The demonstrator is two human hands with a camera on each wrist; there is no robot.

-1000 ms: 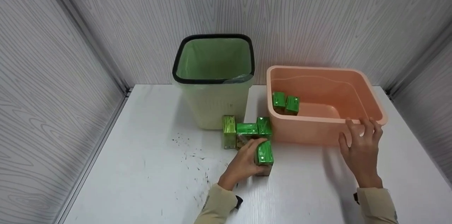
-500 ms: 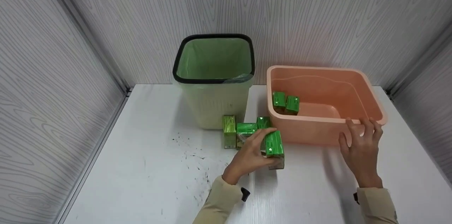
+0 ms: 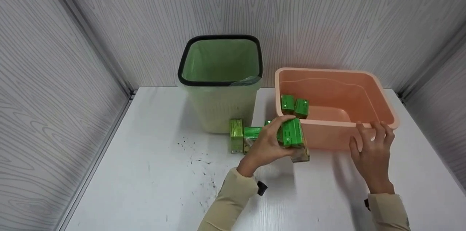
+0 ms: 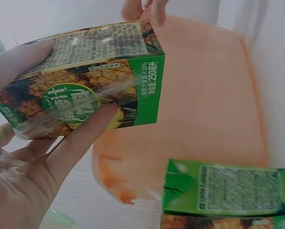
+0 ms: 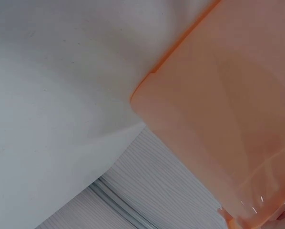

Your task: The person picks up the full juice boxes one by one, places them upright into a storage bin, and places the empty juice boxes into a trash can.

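Observation:
My left hand grips a green-topped juice box, thumb on one side and fingers on the other. It is lifted and tilted, just in front of the pink tub's near-left rim. Pineapple pictures cover this juice box in the left wrist view. With fingertips hooked over the tub's front rim, my right hand holds it near the right corner. Inside the tub, at the left, stand two juice boxes. More juice boxes stand on the table behind my left hand, one mostly hidden.
Left of the tub stands a tall green bin with a black rim and a liner. Dark specks are scattered on the white table. Wood-grain panels close off the back and sides.
My left hand has raised the juice box from the table and carried it right and toward the tub's rim, tilting it. My right hand and the tub have stayed put.

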